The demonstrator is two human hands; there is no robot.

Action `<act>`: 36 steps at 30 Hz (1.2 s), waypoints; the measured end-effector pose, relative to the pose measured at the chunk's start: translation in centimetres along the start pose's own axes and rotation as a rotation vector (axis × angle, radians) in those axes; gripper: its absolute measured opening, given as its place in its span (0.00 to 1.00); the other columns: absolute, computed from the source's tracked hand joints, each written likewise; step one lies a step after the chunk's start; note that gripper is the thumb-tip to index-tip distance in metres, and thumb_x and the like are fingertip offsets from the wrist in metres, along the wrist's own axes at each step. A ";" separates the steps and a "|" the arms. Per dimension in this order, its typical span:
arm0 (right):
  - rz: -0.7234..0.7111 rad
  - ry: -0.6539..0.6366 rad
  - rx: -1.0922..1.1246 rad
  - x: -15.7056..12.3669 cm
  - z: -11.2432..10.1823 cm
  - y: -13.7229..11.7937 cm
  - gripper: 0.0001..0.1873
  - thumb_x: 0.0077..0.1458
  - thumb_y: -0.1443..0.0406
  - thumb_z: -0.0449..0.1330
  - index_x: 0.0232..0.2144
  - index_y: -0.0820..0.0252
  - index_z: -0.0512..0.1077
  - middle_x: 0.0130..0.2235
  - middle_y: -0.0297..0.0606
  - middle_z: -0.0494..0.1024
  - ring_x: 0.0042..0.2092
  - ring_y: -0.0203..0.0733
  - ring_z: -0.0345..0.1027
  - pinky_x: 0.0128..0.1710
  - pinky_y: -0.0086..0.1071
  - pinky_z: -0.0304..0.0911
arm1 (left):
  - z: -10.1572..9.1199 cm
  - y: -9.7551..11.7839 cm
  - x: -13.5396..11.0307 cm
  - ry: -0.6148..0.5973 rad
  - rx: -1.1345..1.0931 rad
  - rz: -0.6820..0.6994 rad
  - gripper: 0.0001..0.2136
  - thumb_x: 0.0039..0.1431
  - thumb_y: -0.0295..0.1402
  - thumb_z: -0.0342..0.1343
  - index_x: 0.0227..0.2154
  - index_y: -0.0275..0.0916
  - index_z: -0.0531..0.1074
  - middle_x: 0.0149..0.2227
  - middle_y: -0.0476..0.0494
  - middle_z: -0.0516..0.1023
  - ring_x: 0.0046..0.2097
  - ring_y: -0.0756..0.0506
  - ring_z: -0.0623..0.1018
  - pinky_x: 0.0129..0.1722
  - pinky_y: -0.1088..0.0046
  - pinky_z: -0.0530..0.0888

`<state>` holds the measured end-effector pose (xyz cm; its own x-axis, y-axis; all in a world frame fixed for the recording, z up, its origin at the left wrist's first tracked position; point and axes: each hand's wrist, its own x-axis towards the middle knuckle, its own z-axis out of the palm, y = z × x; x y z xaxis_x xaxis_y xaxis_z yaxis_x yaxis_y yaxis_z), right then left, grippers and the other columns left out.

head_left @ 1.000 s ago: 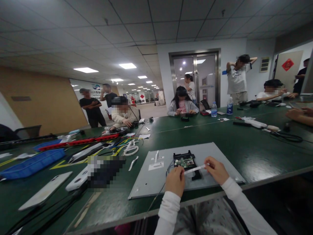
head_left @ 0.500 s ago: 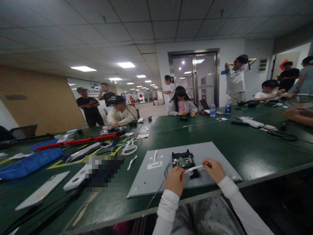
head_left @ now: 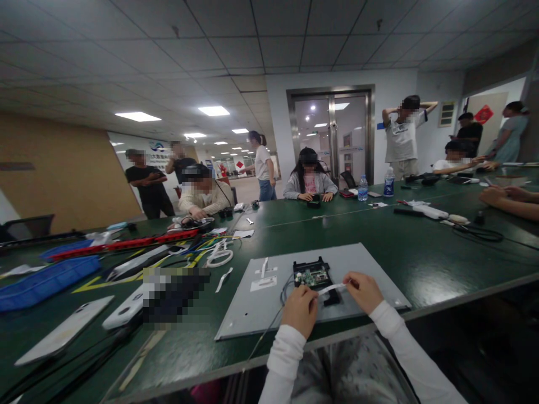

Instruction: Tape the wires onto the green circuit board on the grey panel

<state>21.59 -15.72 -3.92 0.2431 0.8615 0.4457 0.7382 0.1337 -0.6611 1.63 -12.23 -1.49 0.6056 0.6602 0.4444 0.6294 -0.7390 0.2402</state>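
Note:
A narrow white strip (head_left: 330, 288) is stretched between my two hands, its kind too small to make out. My left hand (head_left: 300, 310) pinches one end and my right hand (head_left: 364, 290) pinches the other. Both hands are over the near part of a flat grey panel (head_left: 259, 314). Just beyond the strip, a black frame with a green circuit board (head_left: 312, 276) sits on the panel. A grey cable (head_left: 266, 332) runs from beside the board, past my left hand, to the table edge. Another white strip (head_left: 264, 267) and a white label (head_left: 264, 283) are on the panel's far left.
Left on the green table (head_left: 185, 348) are a white phone (head_left: 65, 330), a blue tray (head_left: 50, 283), a red power strip (head_left: 126, 245), cables and a loose white strip (head_left: 224, 279). Bottles (head_left: 389, 182) stand at the back. Several people sit or stand around.
The view has shifted slightly. Both hands keep their pinch on the white strip, the right hand a little closer to the left. In the background, a walking person has moved left.

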 end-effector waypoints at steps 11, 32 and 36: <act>-0.035 -0.032 -0.066 0.0 0.2 0.1 0.11 0.44 0.72 0.48 0.24 0.59 0.70 0.28 0.34 0.70 0.32 0.34 0.62 0.35 0.26 0.54 | -0.1 0.4 0.1 -0.017 0.036 -0.022 0.10 0.53 0.28 0.46 0.36 0.42 0.70 0.35 0.44 0.66 0.40 0.46 0.66 0.40 0.67 0.65; 0.008 0.040 -0.285 -0.5 0.2 -0.4 0.12 0.46 0.71 0.50 0.22 0.60 0.73 0.35 0.40 0.68 0.39 0.39 0.60 0.41 0.28 0.54 | 0.0 0.5 -0.1 0.030 0.057 -0.055 0.10 0.51 0.26 0.47 0.33 0.40 0.72 0.36 0.43 0.65 0.40 0.45 0.65 0.41 0.67 0.64; 0.021 0.060 -0.324 -0.5 0.3 -0.3 0.12 0.46 0.72 0.49 0.22 0.60 0.73 0.35 0.40 0.68 0.39 0.38 0.60 0.41 0.28 0.54 | 0.0 0.3 -0.1 0.027 0.055 -0.071 0.11 0.48 0.22 0.47 0.31 0.39 0.72 0.35 0.44 0.66 0.40 0.46 0.65 0.41 0.67 0.64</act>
<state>21.05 -16.06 -4.18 0.2897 0.8309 0.4751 0.8923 -0.0549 -0.4480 1.77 -12.56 -1.47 0.5454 0.7066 0.4509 0.6969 -0.6812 0.2244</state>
